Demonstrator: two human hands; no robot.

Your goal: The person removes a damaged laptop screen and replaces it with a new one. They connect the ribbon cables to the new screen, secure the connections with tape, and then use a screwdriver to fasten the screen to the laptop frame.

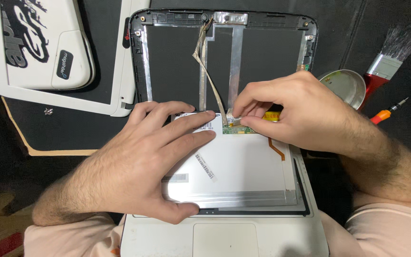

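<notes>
Panel [243,166] flat under open left hand [143,162], right hand [291,109] pinching cable connector [234,120] at its top edge

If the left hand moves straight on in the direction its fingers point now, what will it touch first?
Probably the right hand. The left hand lies flat on the screen panel, fingers pointing right toward the cable connector that the right fingertips pinch.

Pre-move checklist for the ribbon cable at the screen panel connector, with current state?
1. Left hand pressing flat on the screen panel: ok.
2. Right hand fingertips pinching at the connector: ok.
3. Ribbon cable free of kinks: not ok, it looks twisted near the top.
4. Connector latch released: cannot tell, fingers cover it.
5. Panel lying face down on the keyboard deck: ok.
</notes>
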